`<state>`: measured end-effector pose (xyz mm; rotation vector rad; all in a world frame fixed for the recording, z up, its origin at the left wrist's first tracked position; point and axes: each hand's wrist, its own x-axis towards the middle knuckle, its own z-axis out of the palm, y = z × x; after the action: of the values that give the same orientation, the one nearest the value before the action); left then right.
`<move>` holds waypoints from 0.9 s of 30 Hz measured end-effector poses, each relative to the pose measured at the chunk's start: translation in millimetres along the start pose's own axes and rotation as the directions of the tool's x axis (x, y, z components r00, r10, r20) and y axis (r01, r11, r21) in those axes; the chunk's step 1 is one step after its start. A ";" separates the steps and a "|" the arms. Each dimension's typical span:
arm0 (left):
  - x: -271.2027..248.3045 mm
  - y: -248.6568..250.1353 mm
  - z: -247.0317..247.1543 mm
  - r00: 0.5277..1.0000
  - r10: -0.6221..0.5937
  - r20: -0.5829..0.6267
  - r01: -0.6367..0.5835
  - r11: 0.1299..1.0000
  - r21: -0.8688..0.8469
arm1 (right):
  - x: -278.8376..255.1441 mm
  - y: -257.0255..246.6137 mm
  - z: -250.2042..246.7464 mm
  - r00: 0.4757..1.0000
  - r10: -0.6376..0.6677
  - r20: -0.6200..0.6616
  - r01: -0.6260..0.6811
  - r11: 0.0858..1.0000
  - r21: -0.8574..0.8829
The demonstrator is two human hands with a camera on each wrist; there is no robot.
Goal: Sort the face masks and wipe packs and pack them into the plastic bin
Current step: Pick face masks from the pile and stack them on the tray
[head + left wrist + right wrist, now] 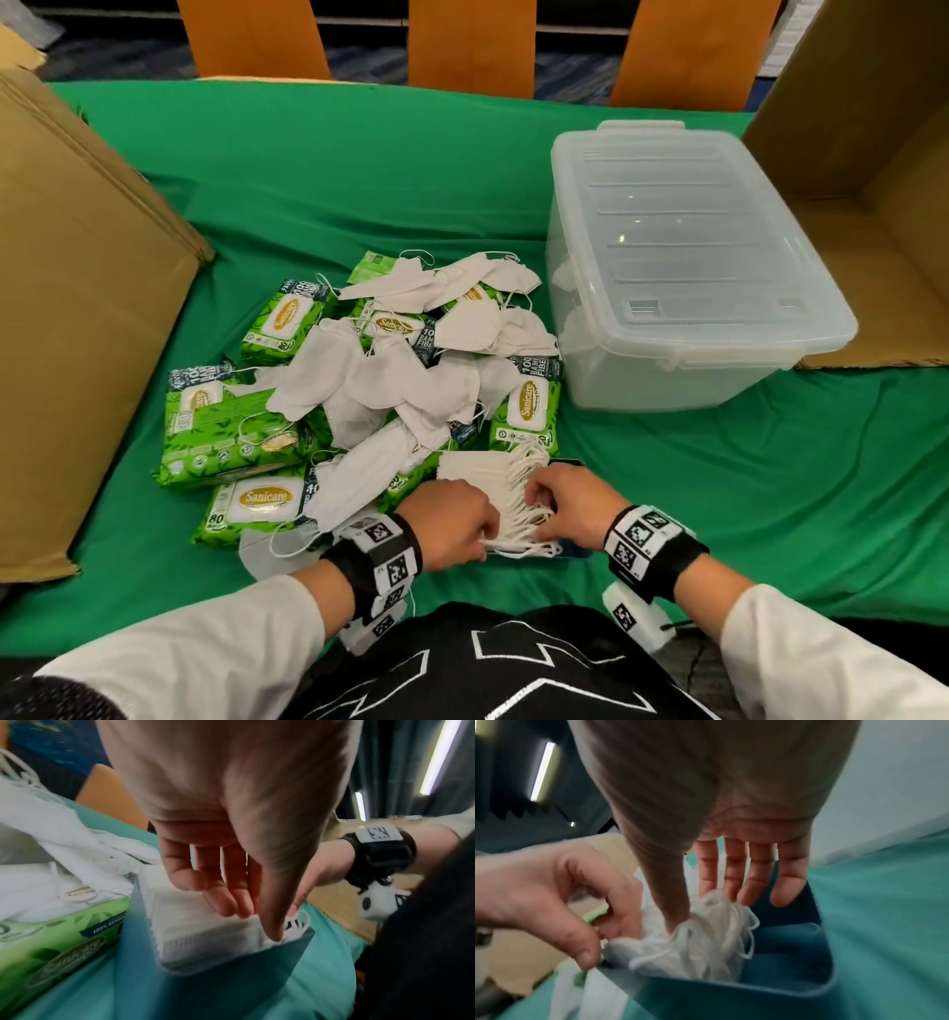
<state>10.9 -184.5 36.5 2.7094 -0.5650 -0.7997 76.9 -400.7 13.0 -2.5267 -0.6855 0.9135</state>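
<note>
My left hand and my right hand were down together at the near edge of the table, on either end of one neat stack of face masks. The left hand's thumb and fingers pinched the near corner of the stack, thumb tip pressed at its edge. The right hand's thumb and fingers were closed on the bundle of ear loops at the stack's other end. The stack lay on a dark blue sheet spread on the green cloth, directly under both hands.

Just beyond my hands lay the mixed heap: loose white masks sprawled over green wipe packs, some packs half buried, one sticking out to the left of my left wrist. The plastic bin stood farther back and to the right, well apart from my hands, its clear lid on. Cardboard boxes flanked the table, one at the left and one behind the bin at the right.
</note>
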 end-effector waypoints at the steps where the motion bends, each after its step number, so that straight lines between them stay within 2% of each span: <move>1: 0.9 1.2 2.1 1.000 0.018 0.009 -0.019 0.999 0.049 | 1.7 1.8 3.7 1.000 -0.010 0.000 0.010 0.998 -0.062; 5: 1.8 2.7 5.6 0.998 0.065 0.006 -0.065 0.989 0.130 | 2.2 1.2 19.0 0.996 -0.079 -0.044 0.062 0.954 -0.294; 8: 2.7 1.0 6.5 0.995 0.100 0.010 -0.100 0.987 0.126 | 2.4 -3.7 27.8 0.988 -0.123 -0.098 0.077 0.920 -0.384; 14: 3.8 -2.6 7.5 0.996 0.094 0.000 -0.093 0.986 0.136 | 9.5 -7.5 13.7 0.981 -0.106 -0.165 0.051 0.950 -0.307; 19: 6.9 -1.9 6.9 0.997 0.071 -0.019 -0.067 0.985 0.159 | 7.2 -5.0 3.2 0.986 -0.014 -0.165 -0.001 0.996 -0.091; 22: 8.7 -1.9 6.0 0.997 0.065 -0.029 -0.061 0.988 0.144 | 3.2 -3.1 2.2 0.975 -0.118 -0.187 0.094 0.987 -0.134; 24: 9.4 -2.8 6.0 0.997 0.079 -0.023 -0.075 0.988 0.132 | 1.5 -2.0 2.4 0.968 -0.215 -0.132 0.190 0.965 -0.179; 25: 9.3 -3.7 6.1 0.996 0.087 -0.021 -0.084 0.989 0.121 | 0.8 -2.4 2.9 0.969 -0.229 -0.091 0.205 0.955 -0.213; 27: 9.3 -5.5 6.5 0.994 0.106 -0.021 -0.103 0.990 0.092 | -0.8 -4.2 3.2 0.984 -0.172 -0.034 0.158 0.953 -0.258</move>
<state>16.0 -184.5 25.0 2.7403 -0.7476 -0.7286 72.9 -397.2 13.1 -2.6521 -1.0384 0.7332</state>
